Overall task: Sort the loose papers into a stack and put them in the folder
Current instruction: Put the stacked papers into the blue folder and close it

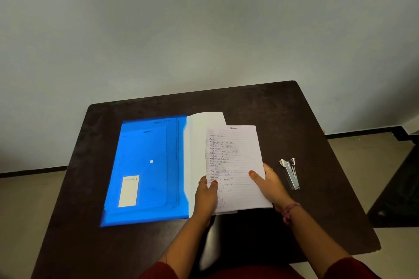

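Now both hands, left hand point(205, 190) and right hand point(269, 182), pinch the papers point(233, 161) at frame centre, beside the open blue folder point(145, 165).

one blue folder point(145, 170), one stack of papers point(233, 165), one stapler point(290, 173), two hands

A metal stapler point(290, 173), apparently hinged open, lies on the dark table point(283, 108) near its right side

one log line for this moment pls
left hand: holds papers | right hand: holds papers | folder: open on table | stapler: untouched
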A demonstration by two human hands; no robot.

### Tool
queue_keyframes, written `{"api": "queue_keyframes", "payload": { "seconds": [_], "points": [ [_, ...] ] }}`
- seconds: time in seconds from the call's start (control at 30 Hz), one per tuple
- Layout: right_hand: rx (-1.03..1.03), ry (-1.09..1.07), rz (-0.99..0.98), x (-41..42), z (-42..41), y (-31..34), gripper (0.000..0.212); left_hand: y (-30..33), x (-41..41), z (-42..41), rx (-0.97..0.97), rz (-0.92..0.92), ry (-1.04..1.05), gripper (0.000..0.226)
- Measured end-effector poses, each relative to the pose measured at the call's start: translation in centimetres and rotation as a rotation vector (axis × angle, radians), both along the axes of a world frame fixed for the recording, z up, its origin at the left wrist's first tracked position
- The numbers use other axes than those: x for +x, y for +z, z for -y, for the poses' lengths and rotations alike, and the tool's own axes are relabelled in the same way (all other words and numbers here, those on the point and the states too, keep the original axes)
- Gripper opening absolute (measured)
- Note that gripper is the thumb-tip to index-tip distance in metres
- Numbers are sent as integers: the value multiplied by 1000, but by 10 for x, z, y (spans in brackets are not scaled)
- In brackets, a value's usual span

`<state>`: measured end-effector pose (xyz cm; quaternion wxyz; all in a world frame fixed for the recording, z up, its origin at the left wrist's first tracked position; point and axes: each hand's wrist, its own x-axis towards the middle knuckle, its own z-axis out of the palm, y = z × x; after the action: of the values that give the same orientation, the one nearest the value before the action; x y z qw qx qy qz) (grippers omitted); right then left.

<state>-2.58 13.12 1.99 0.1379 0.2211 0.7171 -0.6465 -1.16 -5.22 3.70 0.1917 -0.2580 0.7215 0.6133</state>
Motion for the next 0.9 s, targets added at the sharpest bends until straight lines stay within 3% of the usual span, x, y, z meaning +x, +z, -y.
{"api": "queue_keyframes", "payload": {
  "seconds": [0.17,0.3,0.47,0.57,0.67,0.9],
  "points": [
    [27,1,-27,8,12,-7,31,3,4,21,-202,-24,-84,32],
    [57,38,-1,14,16,-13,36,0,3,55,-406,-149,-119,30],
    [98,88,-20,17,22,-11,37,0,0,89,-861,-31,-88,83],
    [117,98,-29,16,25,-9,36,-4,-2,96,-841,182,-189,120],
    [125,122,-42,15,25,-8,37,-9,3,97,-787,270,-238,137],
    [83,169,-30,15,18,2,30,-11,9,92,-723,236,-246,110]
  ]
}}
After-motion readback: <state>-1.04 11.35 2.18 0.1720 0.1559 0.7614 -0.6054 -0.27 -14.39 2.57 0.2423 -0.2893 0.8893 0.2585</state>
